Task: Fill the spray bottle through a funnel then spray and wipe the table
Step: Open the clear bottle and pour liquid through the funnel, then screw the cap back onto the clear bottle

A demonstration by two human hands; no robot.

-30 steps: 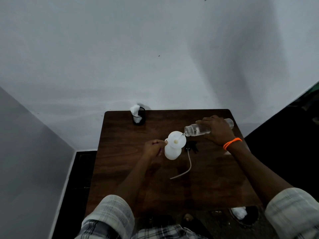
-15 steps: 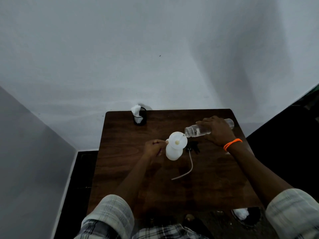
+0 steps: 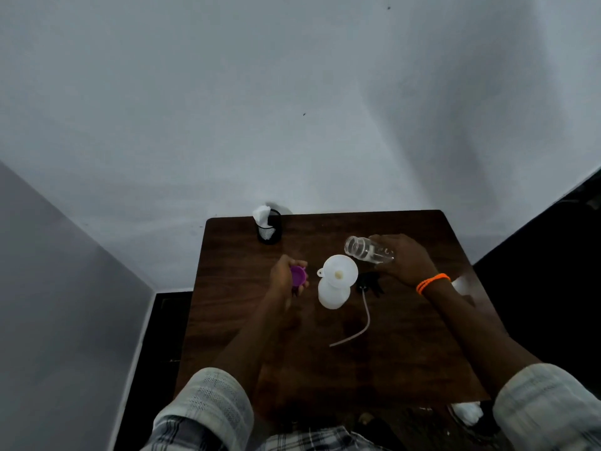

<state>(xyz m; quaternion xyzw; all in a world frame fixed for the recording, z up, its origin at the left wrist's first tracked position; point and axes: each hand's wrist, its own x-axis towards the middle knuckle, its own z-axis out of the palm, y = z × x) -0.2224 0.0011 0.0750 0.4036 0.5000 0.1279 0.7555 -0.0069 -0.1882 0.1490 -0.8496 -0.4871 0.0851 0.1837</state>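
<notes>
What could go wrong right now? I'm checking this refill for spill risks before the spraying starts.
1. The clear bottle in the right hand is tilted with its open mouth beside the funnel, not over it; leftover water could drip onto the table.
2. The left hand holds a purple cap, so nothing steadies the white spray bottle; a bump might tip it.
3. The spray head lying beside it could be knocked.
</notes>
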